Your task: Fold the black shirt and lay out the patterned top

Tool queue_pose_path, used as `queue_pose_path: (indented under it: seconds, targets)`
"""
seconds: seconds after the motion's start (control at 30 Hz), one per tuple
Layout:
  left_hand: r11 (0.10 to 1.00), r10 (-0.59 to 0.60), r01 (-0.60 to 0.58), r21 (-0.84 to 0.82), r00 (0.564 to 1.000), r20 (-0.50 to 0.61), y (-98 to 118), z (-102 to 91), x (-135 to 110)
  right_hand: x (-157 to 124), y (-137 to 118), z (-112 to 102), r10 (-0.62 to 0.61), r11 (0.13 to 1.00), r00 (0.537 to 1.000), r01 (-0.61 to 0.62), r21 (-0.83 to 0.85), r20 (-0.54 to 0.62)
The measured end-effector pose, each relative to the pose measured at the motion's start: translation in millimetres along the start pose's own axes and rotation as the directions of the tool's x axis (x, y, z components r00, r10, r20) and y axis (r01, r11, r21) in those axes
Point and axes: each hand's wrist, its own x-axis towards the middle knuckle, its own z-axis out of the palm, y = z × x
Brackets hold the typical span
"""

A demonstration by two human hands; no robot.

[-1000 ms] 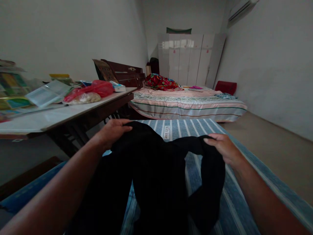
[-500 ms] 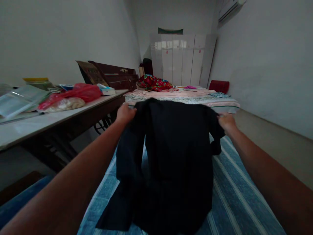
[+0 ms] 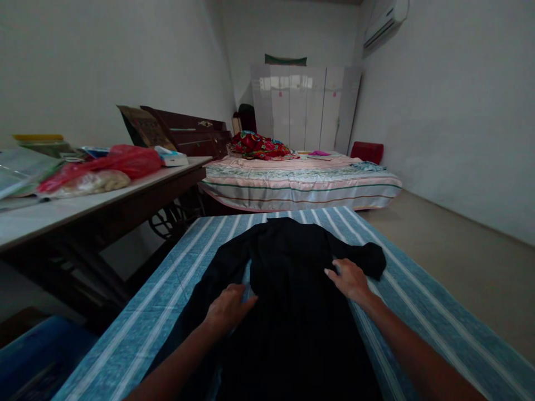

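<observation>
The black shirt [image 3: 292, 284] lies spread out on the blue striped cloth [image 3: 137, 328]. The left hand [image 3: 228, 306] is by the shirt's left side, with its thumb apart from its fingers. The right hand [image 3: 351, 278] is at the shirt's right side, near a sleeve [image 3: 370, 257], and its thumb and fingers are a little apart too. I cannot tell if the hands touch the shirt. A worktop [image 3: 50, 214] with a red bag [image 3: 129, 159] is left of the shirt, and past the shirt is a bed [image 3: 301, 184]
</observation>
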Motion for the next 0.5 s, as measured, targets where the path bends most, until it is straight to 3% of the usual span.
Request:
queue_pose_path:
  seconds: [0.1, 0.3, 0.5]
  targets:
    - [1.000, 0.005, -0.005, 0.017, 1.000, 0.018, 14.8, 7.4, -17.4, -15.0, -19.4, 6.4, -0.061, 0.998, 0.998, 0.062, -0.032, 0.024]
    - [0.985, -0.121, 0.088, 0.151, 0.967, 0.225, 32.8, 7.7, -31.6, -39.9, -35.4, 26.4, -0.047, 0.991, 0.995, 0.058, -0.122, 0.092]
    - [0.997, -0.074, 0.072, 0.020, 0.981, 0.177, 18.0, 8.9, -32.8, -47.7, -35.2, 30.9, 0.008, 0.983, 0.998, 0.003, -0.183, 0.058]
